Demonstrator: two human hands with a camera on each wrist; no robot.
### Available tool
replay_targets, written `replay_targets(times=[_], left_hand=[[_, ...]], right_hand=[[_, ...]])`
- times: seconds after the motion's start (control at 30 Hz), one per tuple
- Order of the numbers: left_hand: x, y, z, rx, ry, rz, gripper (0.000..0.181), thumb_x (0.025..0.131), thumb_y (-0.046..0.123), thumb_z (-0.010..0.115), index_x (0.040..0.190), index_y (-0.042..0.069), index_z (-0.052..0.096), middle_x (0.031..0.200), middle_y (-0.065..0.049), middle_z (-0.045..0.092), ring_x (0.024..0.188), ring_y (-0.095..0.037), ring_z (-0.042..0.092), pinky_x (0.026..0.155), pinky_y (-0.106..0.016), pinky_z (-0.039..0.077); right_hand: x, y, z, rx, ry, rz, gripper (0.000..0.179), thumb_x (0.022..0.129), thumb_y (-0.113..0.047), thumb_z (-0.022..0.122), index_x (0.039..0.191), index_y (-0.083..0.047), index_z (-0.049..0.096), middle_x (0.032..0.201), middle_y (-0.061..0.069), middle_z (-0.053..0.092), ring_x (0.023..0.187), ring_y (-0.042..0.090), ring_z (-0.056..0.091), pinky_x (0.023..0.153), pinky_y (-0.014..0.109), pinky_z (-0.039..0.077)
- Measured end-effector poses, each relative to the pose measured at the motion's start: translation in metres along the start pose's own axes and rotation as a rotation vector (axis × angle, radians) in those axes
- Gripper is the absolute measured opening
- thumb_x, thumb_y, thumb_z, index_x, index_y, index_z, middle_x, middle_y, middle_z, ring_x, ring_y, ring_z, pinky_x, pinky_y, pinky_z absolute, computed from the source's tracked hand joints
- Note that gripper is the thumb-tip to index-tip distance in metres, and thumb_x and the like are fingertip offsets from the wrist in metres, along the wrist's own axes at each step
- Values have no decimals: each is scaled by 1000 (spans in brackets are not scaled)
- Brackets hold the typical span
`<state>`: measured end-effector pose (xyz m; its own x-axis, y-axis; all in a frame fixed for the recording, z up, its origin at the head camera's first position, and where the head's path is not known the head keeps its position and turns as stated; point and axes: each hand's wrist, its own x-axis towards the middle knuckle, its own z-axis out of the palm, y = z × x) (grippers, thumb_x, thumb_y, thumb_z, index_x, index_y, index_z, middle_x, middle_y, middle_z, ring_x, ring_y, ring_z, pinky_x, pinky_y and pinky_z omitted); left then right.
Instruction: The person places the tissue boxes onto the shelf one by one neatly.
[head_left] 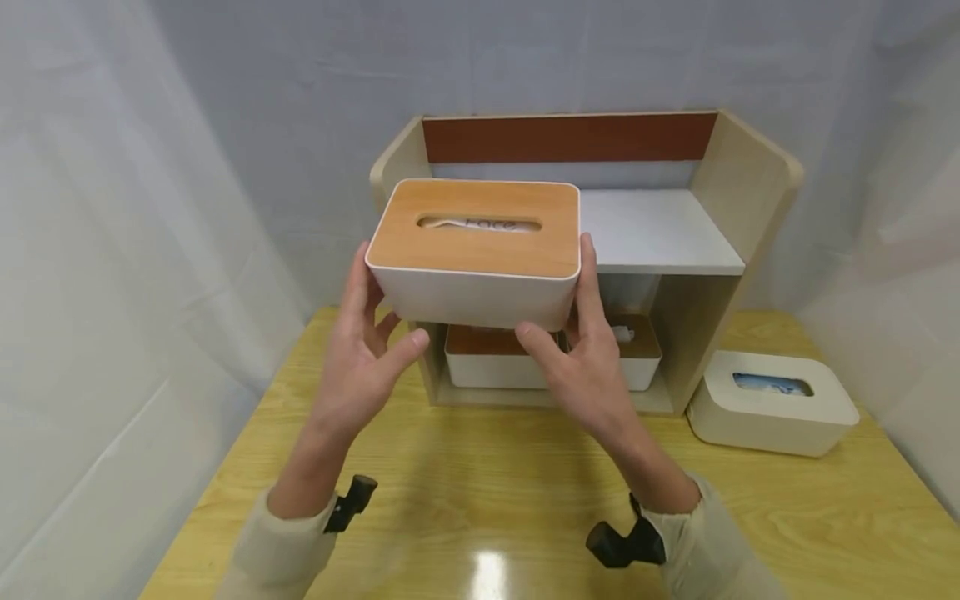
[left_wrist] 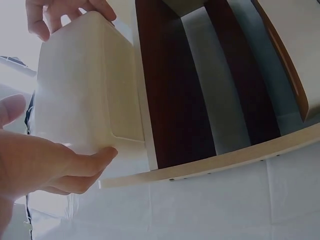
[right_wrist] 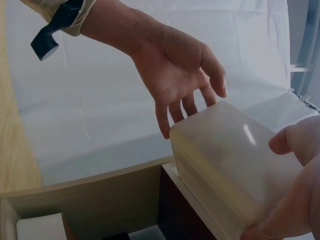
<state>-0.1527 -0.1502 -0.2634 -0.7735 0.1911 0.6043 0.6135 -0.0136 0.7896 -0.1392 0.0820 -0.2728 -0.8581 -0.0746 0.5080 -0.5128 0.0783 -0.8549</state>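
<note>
two hands: the left hand [head_left: 363, 358] and the right hand [head_left: 585, 358] are at the short ends of the held box [head_left: 472, 296] and carry it between them; in both, the fingers are spread, rather straight, and press on the ends. the left thumb stands apart from the box, the right thumb is close to its lower front edge.
held box: it is up in the air with the lid upward, before the left part of the upper shelf [head_left: 660, 229]; whether it touches the front edge of this shelf, i cannot tell.
room for moving: there is space over the shelf from the box to the right side panel [head_left: 750, 183].
lid slot: in the wooden lid [head_left: 472, 196] is a long slot, where a white packet [head_left: 495, 225] with some letters shows.
lower compartment: the left lower box [head_left: 495, 371] and the right lower box [head_left: 643, 372] stand side by side, both white with brown lids; from the right one, white tissue [head_left: 622, 333] comes out.
cream box: it stands near the right edge of the table [head_left: 450, 492], just beside the side panel; in its slot a blue packet [head_left: 771, 383] is seen.
table: yellow wood grain, shiny.
walls: pale cloth [head_left: 525, 50] hangs behind and at both sides.
</note>
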Motion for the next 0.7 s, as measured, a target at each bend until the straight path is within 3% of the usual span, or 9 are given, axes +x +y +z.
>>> replay_targets(times=[0.27, 0.53, 0.7], left_hand=[[7, -8, 0, 5, 30, 12, 95, 87, -4, 62, 161, 17, 7, 161, 8, 26, 144, -19, 29, 116, -55, 25], [14, -11, 3, 23, 55, -24, 91, 87, -6, 61, 157, 15, 5, 155, -4, 31, 141, -18, 32, 118, -49, 24], [21, -13, 4, 84, 64, -28, 89, 87, -5, 61, 155, 16, 7, 154, -5, 32, 140, -18, 33, 116, -49, 27]], right_hand=[[9, 2, -3, -51, -8, -6, 90, 97, -13, 58, 158, -36, -3, 164, -17, 2, 147, 8, 19, 116, 50, 28], [22, 8, -9, -87, -19, -25, 82, 101, -15, 52, 158, -35, -3, 165, -16, 1, 149, 5, 13, 118, 47, 25], [29, 10, -11, -106, -22, -39, 81, 101, -15, 51, 159, -32, -2, 164, -15, 4, 149, 7, 17, 118, 48, 26]])
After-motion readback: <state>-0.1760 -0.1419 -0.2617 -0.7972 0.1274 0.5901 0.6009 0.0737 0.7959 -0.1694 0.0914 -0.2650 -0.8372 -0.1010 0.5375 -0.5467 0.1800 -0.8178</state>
